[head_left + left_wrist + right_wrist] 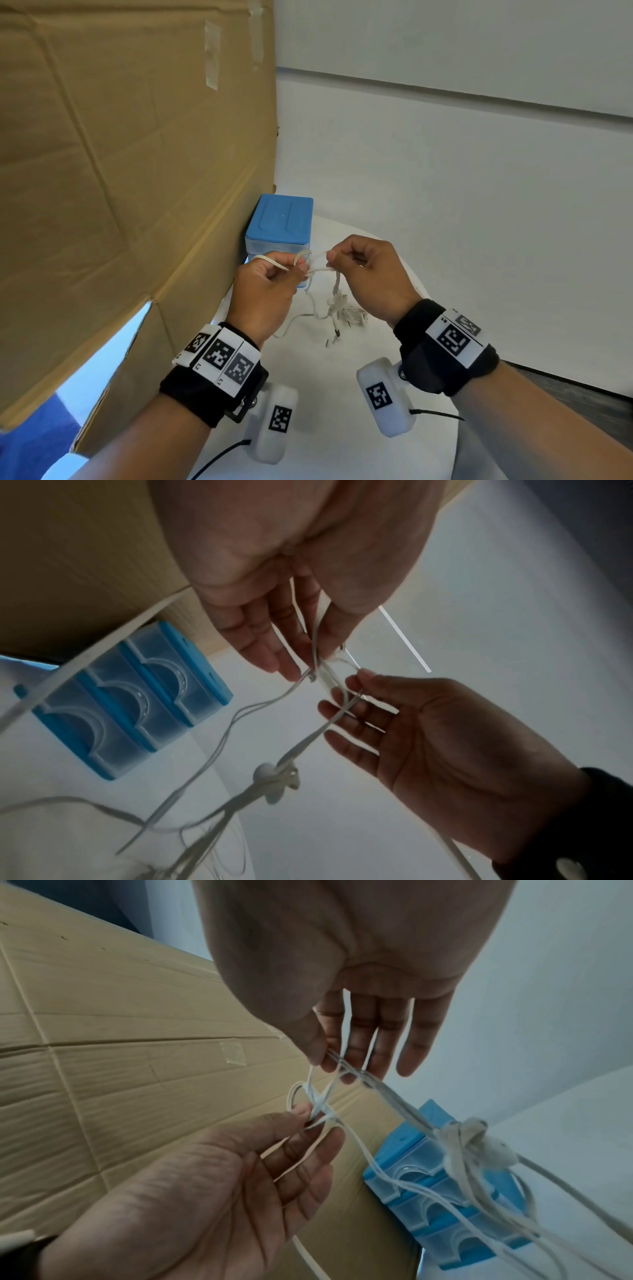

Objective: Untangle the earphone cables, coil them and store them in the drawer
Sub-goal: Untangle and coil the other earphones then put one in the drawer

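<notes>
Both hands are raised over the white table (342,394) and pinch the white earphone cables (317,265) between thumb and fingertips. My left hand (300,263) holds a small loop and crossing strands (318,1110). My right hand (330,256) pinches the strands a few centimetres to the right (337,1060). Below the hands hangs a knotted clump with an earbud (274,777), (469,1139), and the rest of the tangle (342,313) lies on the table. The blue drawer unit (281,222) stands behind the hands, its three translucent drawers (120,696) closed.
A large sheet of brown cardboard (120,171) stands upright along the left, right beside the drawer unit. White walls (445,171) close off the back and right. The round table's edge (455,428) curves past my right forearm.
</notes>
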Demonstrator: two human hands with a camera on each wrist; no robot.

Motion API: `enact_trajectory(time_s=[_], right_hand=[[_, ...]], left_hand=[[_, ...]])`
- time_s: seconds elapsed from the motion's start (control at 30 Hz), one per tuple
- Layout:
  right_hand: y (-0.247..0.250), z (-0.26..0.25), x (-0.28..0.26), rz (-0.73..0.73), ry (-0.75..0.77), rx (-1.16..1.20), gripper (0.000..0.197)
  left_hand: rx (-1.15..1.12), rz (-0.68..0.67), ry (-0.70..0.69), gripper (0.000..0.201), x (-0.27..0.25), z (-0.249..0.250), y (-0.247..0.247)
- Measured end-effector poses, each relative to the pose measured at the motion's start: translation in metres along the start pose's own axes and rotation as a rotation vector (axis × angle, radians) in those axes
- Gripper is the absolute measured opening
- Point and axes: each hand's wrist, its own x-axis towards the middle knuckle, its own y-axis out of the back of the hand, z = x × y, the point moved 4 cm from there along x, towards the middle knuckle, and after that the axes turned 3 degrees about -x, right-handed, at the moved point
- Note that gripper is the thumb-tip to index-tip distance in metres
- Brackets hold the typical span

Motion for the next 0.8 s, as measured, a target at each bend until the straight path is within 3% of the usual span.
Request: enact_trajectory(time_s=[0.33, 0.47, 0.53, 0.63, 0.7, 0.8], right_hand=[[0.011, -0.004, 0.003, -0.049, -0.083, 0.067, 0.016], [0.013, -0.013, 0.004, -0.113, -0.137, 0.177, 0.016], [0.014, -0.018, 0.005, -0.136, -0.148, 0.194, 0.017], [0.014, -0.026, 0.008, -0.143, -0.143, 0.149, 0.015], [0.014, -0.03, 0.011, -0.136, -0.137, 0.168, 0.014], [0.015, -0.036, 0.016, -0.107, -0.127, 0.22, 0.015]], left_hand=[[-0.081, 0.011, 0.042, 0.009, -0.001, -0.001, -0.003], [-0.087, 0.004, 0.07, 0.028, -0.002, -0.006, -0.003], [-0.011, 0.001, 0.029, 0.026, -0.003, -0.007, -0.004], [0.134, -0.105, -0.053, 0.011, -0.007, -0.005, -0.01], [0.204, -0.227, -0.053, 0.02, -0.012, -0.004, -0.016], [0.132, -0.334, 0.008, 0.024, -0.017, -0.001, -0.021]])
